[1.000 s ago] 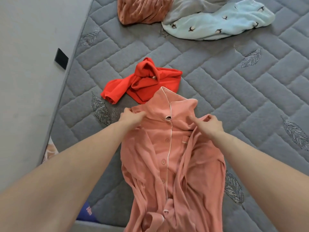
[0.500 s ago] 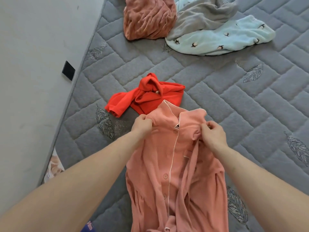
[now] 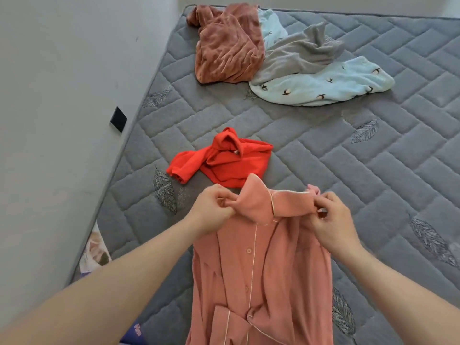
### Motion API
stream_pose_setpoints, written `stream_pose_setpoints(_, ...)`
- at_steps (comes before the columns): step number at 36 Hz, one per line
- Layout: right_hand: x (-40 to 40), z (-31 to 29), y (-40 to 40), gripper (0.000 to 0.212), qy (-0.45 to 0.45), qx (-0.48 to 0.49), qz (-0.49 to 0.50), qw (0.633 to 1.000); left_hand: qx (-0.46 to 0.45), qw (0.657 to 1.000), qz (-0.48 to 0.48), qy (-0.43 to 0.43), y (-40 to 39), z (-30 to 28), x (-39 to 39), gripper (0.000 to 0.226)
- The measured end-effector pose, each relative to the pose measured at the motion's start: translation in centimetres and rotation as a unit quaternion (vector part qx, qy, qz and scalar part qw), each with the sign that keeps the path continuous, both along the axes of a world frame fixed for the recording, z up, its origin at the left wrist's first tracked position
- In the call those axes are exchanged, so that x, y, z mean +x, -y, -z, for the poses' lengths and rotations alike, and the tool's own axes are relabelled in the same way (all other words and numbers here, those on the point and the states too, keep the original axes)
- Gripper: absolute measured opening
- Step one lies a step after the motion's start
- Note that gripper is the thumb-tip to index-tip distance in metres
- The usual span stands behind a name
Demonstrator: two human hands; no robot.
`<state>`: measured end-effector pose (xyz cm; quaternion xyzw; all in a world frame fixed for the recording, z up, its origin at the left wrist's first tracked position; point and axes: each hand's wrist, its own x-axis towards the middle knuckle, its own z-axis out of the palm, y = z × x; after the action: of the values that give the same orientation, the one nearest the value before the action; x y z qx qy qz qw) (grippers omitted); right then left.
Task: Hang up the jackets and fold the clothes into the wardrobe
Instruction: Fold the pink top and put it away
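Note:
A salmon-pink button-up pyjama shirt (image 3: 261, 275) with white piping hangs in front of me over the grey quilted mattress (image 3: 348, 170). My left hand (image 3: 212, 210) pinches its left shoulder by the collar. My right hand (image 3: 332, 220) pinches the right shoulder. The collar stands up between both hands. A crumpled red top (image 3: 224, 159) lies on the mattress just beyond the shirt.
At the far end of the mattress lie a rust-brown fleece garment (image 3: 227, 46), a grey garment (image 3: 301, 51) and a light blue printed one (image 3: 323, 85). A grey wall (image 3: 62, 95) with a black socket (image 3: 118, 119) runs along the left edge.
Both hands have lifted the pink shirt and moved apart to its shoulders, stretching the collar out. The view has tilted up, showing more of the far mattress.

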<state>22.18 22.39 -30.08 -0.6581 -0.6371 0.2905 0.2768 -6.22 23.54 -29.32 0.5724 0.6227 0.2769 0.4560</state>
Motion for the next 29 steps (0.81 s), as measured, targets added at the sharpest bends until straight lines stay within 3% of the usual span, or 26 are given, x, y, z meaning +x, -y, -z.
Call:
stream_pose_setpoints(2,0.5,0.9,1.6,0.029,0.037,-0.006,-0.018,0.999,0.083,0.992,0.057,-0.070,1.9,1.0,-0.6,0.023)
stream_pose_setpoints(4,1.0,1.9,3.3,0.025,0.075,-0.021,-0.027,0.997,0.094,0.984,0.101,-0.116,3.9,2.2,-1.1,0.017)
stream_pose_setpoints(9,1.6,4.7,8.2,0.026,0.165,-0.086,-0.078,0.979,0.026,0.958,0.221,-0.179,8.7,4.5,-1.6,0.028)
stream_pose_setpoints(14,1.1,6.1,11.9,0.020,0.200,-0.237,-0.137,0.941,-0.137,0.919,0.293,-0.226,12.1,5.0,-1.7,0.033)
stream_pose_setpoints(17,0.5,6.2,12.8,0.022,0.169,-0.251,-0.074,0.950,-0.147,0.928,0.260,-0.221,13.2,4.7,-1.7,0.035)
stream_pose_setpoints(20,0.0,6.0,12.5,0.024,0.105,-0.215,0.018,0.971,-0.114,0.964,0.130,-0.201,12.9,4.7,-1.9,0.024)
stream_pose_setpoints(22,-0.3,5.9,11.8,0.036,0.067,-0.182,0.044,0.980,-0.084,0.976,0.051,-0.195,12.2,4.9,-2.1,0.031)
stream_pose_setpoints(25,-0.5,6.1,11.0,0.049,0.096,-0.138,-0.031,0.985,-0.042,0.975,0.024,-0.217,10.7,4.8,-1.8,0.047)
stream_pose_setpoints(27,-0.8,6.5,10.9,0.050,0.140,-0.152,-0.125,0.970,-0.082,0.961,0.101,-0.244,10.3,5.2,-1.3,0.054)
stream_pose_setpoints(29,-1.2,6.7,11.5,0.048,0.202,-0.201,-0.211,0.935,-0.151,0.913,0.234,-0.298,10.5,5.4,-0.8,0.048)
